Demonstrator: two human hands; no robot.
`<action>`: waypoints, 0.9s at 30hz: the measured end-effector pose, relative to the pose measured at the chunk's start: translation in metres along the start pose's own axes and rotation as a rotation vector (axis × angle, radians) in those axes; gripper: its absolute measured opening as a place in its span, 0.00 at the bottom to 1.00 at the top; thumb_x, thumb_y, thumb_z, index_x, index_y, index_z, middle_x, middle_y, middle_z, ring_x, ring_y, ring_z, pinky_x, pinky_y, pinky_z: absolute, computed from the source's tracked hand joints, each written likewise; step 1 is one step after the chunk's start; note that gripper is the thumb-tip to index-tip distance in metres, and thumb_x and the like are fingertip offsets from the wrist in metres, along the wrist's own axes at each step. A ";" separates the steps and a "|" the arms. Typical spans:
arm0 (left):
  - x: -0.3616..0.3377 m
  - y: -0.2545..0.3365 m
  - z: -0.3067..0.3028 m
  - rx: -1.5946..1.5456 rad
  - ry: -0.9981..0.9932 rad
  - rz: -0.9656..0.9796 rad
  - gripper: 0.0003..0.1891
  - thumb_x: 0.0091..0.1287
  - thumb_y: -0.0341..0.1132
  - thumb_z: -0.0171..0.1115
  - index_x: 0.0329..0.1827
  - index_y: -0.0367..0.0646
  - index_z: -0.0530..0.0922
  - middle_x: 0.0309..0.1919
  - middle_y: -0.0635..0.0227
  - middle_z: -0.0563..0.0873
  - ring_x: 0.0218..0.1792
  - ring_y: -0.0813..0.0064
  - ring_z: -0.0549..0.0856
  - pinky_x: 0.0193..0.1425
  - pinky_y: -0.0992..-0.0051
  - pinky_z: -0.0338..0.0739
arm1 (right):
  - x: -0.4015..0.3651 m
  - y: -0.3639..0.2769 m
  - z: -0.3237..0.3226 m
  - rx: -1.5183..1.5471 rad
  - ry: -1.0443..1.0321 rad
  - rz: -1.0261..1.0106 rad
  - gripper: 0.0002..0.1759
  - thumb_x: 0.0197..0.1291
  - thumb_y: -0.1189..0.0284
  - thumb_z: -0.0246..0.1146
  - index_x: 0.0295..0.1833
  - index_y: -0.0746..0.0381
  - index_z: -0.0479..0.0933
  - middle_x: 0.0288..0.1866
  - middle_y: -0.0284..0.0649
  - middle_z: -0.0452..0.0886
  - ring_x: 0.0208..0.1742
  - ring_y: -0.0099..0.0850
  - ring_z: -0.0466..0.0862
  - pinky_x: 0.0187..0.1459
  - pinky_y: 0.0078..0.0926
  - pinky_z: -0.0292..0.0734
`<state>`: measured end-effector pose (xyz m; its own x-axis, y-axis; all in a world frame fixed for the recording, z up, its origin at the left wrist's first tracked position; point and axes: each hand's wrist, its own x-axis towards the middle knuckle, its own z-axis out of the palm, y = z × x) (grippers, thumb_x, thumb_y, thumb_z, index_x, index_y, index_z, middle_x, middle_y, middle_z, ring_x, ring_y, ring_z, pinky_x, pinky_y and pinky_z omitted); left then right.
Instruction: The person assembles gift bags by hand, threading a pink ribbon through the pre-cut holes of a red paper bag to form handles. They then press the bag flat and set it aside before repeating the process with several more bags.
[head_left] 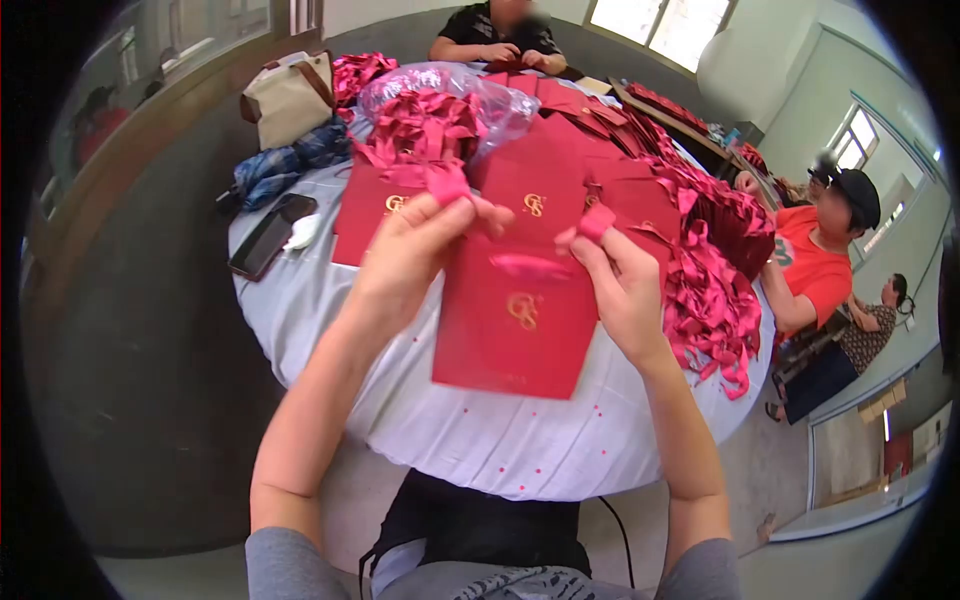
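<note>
A flat red paper bag (475,340) with a gold logo is in front of me, its top edge between my hands. A pink ribbon (535,266) shows across its upper part. My left hand (405,255) is closed in a pinch on one part of the ribbon, left of the bag. At the bag's upper right, my right hand (625,285) pinches another pink piece of ribbon. Behind them lies another red bag (550,170) with the same logo. A heap of pink ribbons (425,125) sits beyond my left hand.
More ribbons (710,310) and stacked red bags lie along the right side of the white-clothed table (330,350). A phone (272,238), blue umbrella (290,165) and beige handbag (290,100) are at the left. Other people are at the far side and right.
</note>
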<state>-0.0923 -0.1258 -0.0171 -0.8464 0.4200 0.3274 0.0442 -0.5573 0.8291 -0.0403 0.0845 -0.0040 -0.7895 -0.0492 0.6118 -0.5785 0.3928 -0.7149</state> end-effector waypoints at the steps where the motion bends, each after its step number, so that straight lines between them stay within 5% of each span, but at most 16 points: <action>1: 0.004 0.017 -0.011 0.038 0.025 0.028 0.11 0.71 0.35 0.53 0.45 0.36 0.78 0.47 0.58 0.84 0.47 0.71 0.83 0.56 0.69 0.76 | 0.015 -0.002 0.015 0.021 0.049 -0.068 0.07 0.64 0.79 0.56 0.41 0.72 0.77 0.34 0.43 0.84 0.37 0.25 0.84 0.40 0.21 0.77; 4: 0.026 0.055 -0.044 0.214 0.100 0.187 0.13 0.72 0.39 0.52 0.45 0.39 0.79 0.42 0.64 0.84 0.43 0.75 0.82 0.53 0.74 0.75 | 0.068 0.000 0.058 0.027 0.105 -0.261 0.07 0.63 0.76 0.58 0.36 0.71 0.76 0.29 0.46 0.82 0.32 0.31 0.83 0.35 0.23 0.75; 6: 0.053 0.064 -0.093 0.733 0.324 0.214 0.15 0.73 0.42 0.51 0.45 0.39 0.78 0.40 0.66 0.84 0.39 0.80 0.80 0.46 0.79 0.72 | 0.104 0.030 0.087 -0.042 0.120 -0.250 0.09 0.63 0.74 0.58 0.34 0.70 0.75 0.24 0.44 0.79 0.26 0.38 0.80 0.33 0.24 0.74; 8: 0.063 0.059 -0.133 0.914 0.452 0.154 0.21 0.72 0.46 0.50 0.42 0.33 0.78 0.36 0.64 0.83 0.38 0.79 0.78 0.45 0.75 0.72 | 0.119 0.047 0.106 -0.099 0.015 -0.081 0.16 0.62 0.65 0.61 0.41 0.70 0.75 0.36 0.50 0.80 0.37 0.40 0.80 0.41 0.30 0.74; 10: 0.056 0.027 -0.163 1.089 0.497 0.094 0.29 0.69 0.54 0.50 0.51 0.31 0.75 0.46 0.47 0.82 0.49 0.60 0.81 0.55 0.67 0.70 | 0.121 0.094 0.121 -0.294 -0.066 0.034 0.30 0.57 0.55 0.65 0.52 0.72 0.73 0.48 0.57 0.80 0.51 0.43 0.80 0.52 0.35 0.73; 12: 0.036 -0.002 -0.168 1.217 0.576 0.002 0.37 0.61 0.54 0.62 0.61 0.29 0.65 0.53 0.41 0.77 0.55 0.50 0.78 0.60 0.64 0.69 | 0.099 0.101 0.126 -0.508 -0.145 0.163 0.37 0.53 0.52 0.67 0.54 0.75 0.70 0.49 0.61 0.78 0.53 0.47 0.79 0.55 0.35 0.72; 16: 0.025 -0.012 -0.165 1.261 0.433 0.026 0.36 0.58 0.46 0.67 0.64 0.34 0.64 0.53 0.46 0.78 0.53 0.57 0.80 0.57 0.67 0.73 | 0.075 0.103 0.139 -0.255 -0.326 0.430 0.45 0.48 0.53 0.70 0.56 0.81 0.63 0.54 0.66 0.73 0.57 0.52 0.76 0.58 0.39 0.72; 22: 0.047 -0.019 -0.190 1.252 0.395 -0.044 0.33 0.53 0.43 0.71 0.57 0.31 0.68 0.50 0.45 0.79 0.52 0.52 0.80 0.56 0.64 0.73 | 0.076 0.101 0.147 -0.168 -0.248 0.402 0.39 0.46 0.57 0.72 0.55 0.75 0.66 0.54 0.60 0.75 0.57 0.48 0.77 0.57 0.38 0.72; 27: 0.044 -0.015 -0.179 0.857 0.410 -0.072 0.30 0.51 0.39 0.72 0.54 0.32 0.72 0.47 0.53 0.82 0.48 0.64 0.82 0.53 0.69 0.75 | 0.072 0.097 0.153 -0.168 -0.162 0.372 0.37 0.44 0.61 0.73 0.55 0.73 0.68 0.54 0.58 0.76 0.57 0.46 0.77 0.58 0.38 0.71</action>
<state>-0.2256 -0.2273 -0.0959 -0.9753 0.0584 0.2130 0.2208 0.2429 0.9446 -0.1845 -0.0209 -0.0812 -0.9676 -0.0145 0.2521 -0.2176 0.5543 -0.8033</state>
